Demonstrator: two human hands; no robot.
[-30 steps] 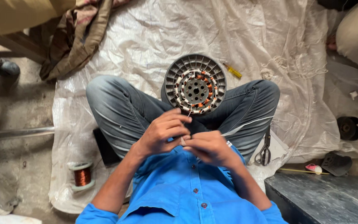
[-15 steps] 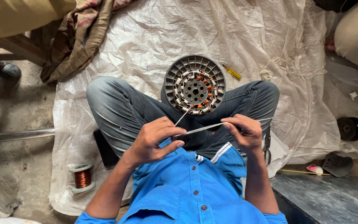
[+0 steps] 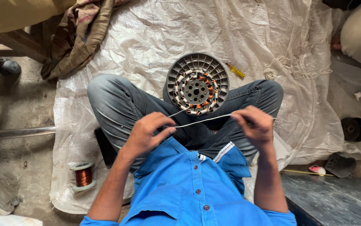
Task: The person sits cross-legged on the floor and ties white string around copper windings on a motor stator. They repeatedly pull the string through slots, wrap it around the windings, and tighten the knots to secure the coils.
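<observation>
White woven plastic sheeting [image 3: 247, 37] is covering the floor, and a person in a blue shirt is sitting cross-legged on it near its near edge, with one round grey motor stator [image 3: 197, 83] lying flat between the knees. The left hand [image 3: 147, 134] and the right hand [image 3: 251, 125] are stretching one thin pale sleeve [image 3: 205, 120] between them, just on the near side of the stator; the left fingers are pinching one end of it together with a second fine strand that is running up to the stator's windings, and the right fingers are curling shut around the other end. That sleeve is looking light, limp and easy to kink, so it is probably handling best when gripped at its two ends and kept taut, as both hands are doing. The stator, with its ring of copper coils, is looking heavy and stiff, and the coil wire is likely fragile, so the outer rim seems the safer place to hold it. One yellow-handled screwdriver [image 3: 235, 70] is lying just beyond the stator toward the sheet's far edge. One spool of copper wire [image 3: 82, 175] is standing at the sheet's near left corner. One brown patterned cloth [image 3: 76, 42] is draping over the far left corner.
</observation>
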